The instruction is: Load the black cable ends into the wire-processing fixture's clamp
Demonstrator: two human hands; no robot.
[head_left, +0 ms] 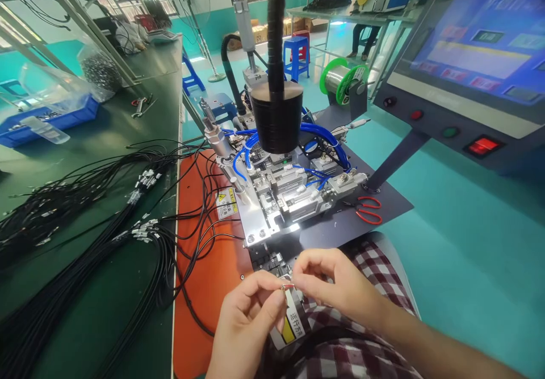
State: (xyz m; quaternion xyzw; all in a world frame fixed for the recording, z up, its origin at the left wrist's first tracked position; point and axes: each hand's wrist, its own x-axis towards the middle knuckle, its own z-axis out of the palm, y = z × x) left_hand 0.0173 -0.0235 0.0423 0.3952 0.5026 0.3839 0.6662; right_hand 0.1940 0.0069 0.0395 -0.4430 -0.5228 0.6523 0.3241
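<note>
Small, thin red piece (289,286) held up between the two hands, near side of the machine (293,194). Left hand (251,316) pinches one end, thumb against forefinger. Right hand (334,281) curled at the other end; too small to tell whether its fingertips grip or merely touch. Black hood (277,121) hangs over the machine. Red-handled pliers (368,217) lie to its right. Far left, black cables (89,271) bundled on a green table (117,123).

Beyond the right hand (334,279), the machine (293,194) blocks passage; black cables (83,268) crowd the left side (below the screen (477,44), room is open).
</note>
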